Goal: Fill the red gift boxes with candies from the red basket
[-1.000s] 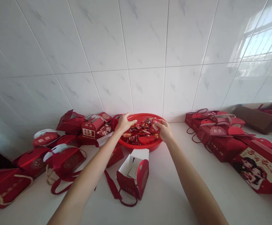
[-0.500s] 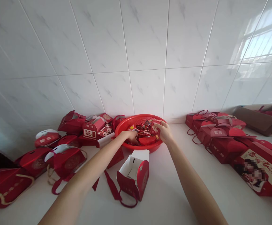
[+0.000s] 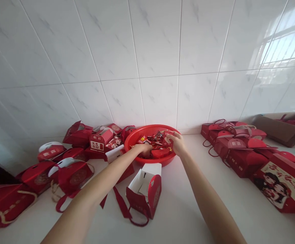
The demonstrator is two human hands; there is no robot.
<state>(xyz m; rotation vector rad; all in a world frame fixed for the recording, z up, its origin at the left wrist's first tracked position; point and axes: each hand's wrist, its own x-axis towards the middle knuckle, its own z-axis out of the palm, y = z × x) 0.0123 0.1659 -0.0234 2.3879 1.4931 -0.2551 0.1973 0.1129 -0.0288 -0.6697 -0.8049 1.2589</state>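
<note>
A red plastic basket (image 3: 173,162) with a perforated wall stands near the tiled wall, holding several small wrapped sweets (image 3: 159,137). My left hand (image 3: 144,149) reaches into it from the left; its fingertips are hidden among the wrappers. At the basket's right side, my right hand (image 3: 178,142) has thumb and fingers closed on a red candy packet (image 3: 168,138). In front of the basket an open red gift box (image 3: 144,195) with a white inside stands on the counter, its dark red cord lying at its front. I cannot make out what is in the box.
Several red gift boxes (image 3: 72,176) with rope or ribbon handles stand to the left. More closed red boxes (image 3: 244,159) line the right side. A brown cardboard carton (image 3: 277,130) with red items is at the far right. All rest on a white counter (image 3: 183,210).
My left hand has shifted slightly right and deeper into the basket. The right hand is almost unmoved with its candy packet. The gift boxes stay put.
</note>
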